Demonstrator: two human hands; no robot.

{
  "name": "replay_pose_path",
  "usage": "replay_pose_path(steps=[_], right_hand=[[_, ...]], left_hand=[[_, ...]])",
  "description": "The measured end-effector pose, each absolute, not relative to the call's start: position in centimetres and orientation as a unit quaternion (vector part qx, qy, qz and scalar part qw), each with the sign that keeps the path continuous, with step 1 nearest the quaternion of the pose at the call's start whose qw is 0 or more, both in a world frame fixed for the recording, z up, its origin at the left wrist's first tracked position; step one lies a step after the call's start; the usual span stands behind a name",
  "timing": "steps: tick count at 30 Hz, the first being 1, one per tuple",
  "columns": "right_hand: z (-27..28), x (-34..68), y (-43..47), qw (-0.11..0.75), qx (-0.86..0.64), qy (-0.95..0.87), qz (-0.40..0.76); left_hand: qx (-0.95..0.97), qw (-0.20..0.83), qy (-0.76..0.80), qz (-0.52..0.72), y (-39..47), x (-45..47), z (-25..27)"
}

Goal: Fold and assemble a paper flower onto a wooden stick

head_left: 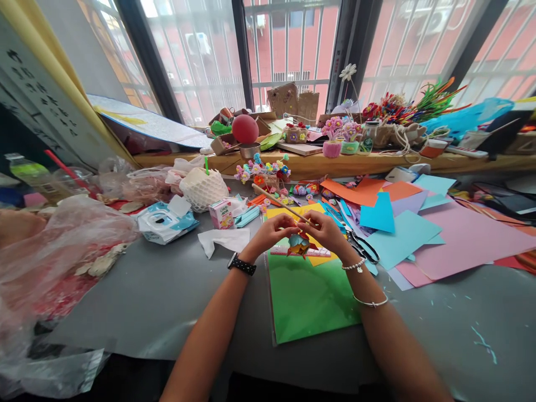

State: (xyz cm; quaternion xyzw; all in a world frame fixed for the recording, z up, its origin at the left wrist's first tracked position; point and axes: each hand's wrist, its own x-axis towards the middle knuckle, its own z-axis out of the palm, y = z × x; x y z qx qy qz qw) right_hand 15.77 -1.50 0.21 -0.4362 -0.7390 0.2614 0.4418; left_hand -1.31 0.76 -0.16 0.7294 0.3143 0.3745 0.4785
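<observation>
Over the green paper [314, 304], both of my hands meet around a small paper flower [298, 244] with blue, yellow and red petals, hanging below the fingers. My left hand [280, 230] is closed, its fingertips pinching at the flower's upper side. Closed as well, my right hand [321, 228] grips the lower end of a thin wooden stick [276, 199], which slants up and away to the left. The fingers hide where stick and flower meet. Behind the flower a pink ruler [320, 253] lies across yellow and green paper.
Black-handled scissors [363, 245] and coloured paper sheets [469, 237] lie at the right. A wipes pack [165, 220], a small box [221, 214] and a white tissue [224, 240] sit left. Plastic bags [79, 240] cover the far left. Crafts crowd the wooden sill [301, 162].
</observation>
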Motion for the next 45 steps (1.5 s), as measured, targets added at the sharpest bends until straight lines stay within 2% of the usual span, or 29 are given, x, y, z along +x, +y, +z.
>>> replay_pose_path(steps=[11,17,21,33,41,45], right_hand=[[0.2,16.6,-1.6,0.370,-0.411,-0.767,0.326],[0.3,16.6,-1.8,0.359,-0.402,-0.757,0.370],[0.0,16.7,-1.5,0.368,-0.423,-0.747,0.356],[0.3,16.9,-1.6,0.356,-0.424,-0.756,0.351],[-0.1,16.9,-1.1,0.344,-0.429,-0.761,0.344],[-0.2,17.0,-1.0,0.349,-0.427,-0.761,0.341]], left_hand=[[0.717,0.520,0.307,0.350,0.9,-1.3,-0.4],[0.707,0.552,0.296,0.329,0.6,-1.4,-0.1],[0.706,0.565,0.292,0.311,0.5,-1.8,0.2],[0.716,0.550,0.302,0.306,0.8,-1.9,-0.1],[0.754,0.471,0.339,0.307,1.2,-1.9,-0.8],[0.747,0.493,0.320,0.311,1.1,-1.8,-0.6]])
